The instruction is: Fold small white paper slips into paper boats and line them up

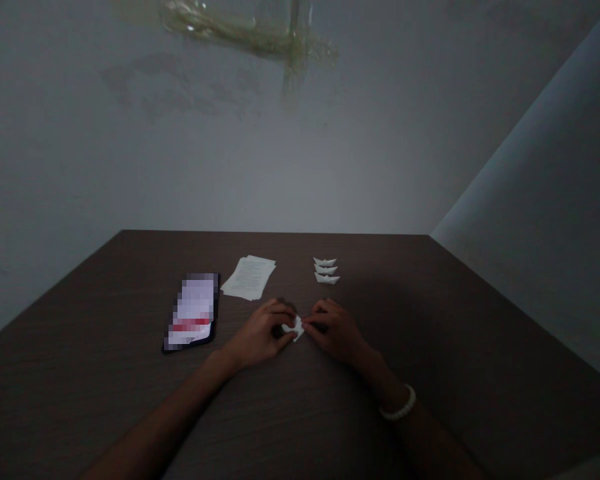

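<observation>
One small, white folded paper (299,327) shows a pointed lower corner

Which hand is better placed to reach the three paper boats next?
Probably the right hand: the paper boats lie almost straight ahead of it, while the left hand is nearer the printed sheets. Both hold the small white paper.

— Where could a hand pass towards the back wall (280,173)?
— Along the gap of bench (295,267) between the paper sheets (250,279) and the three paper boats (326,271).
— And nearer the front?
— The left hand (263,337) and right hand (341,333) block the middle, nearly meeting at the folded paper (295,327).
— The sides?
— Wide room right of the boats; on the left, go outside the phone (194,310), which lies just beside the sheets.
</observation>
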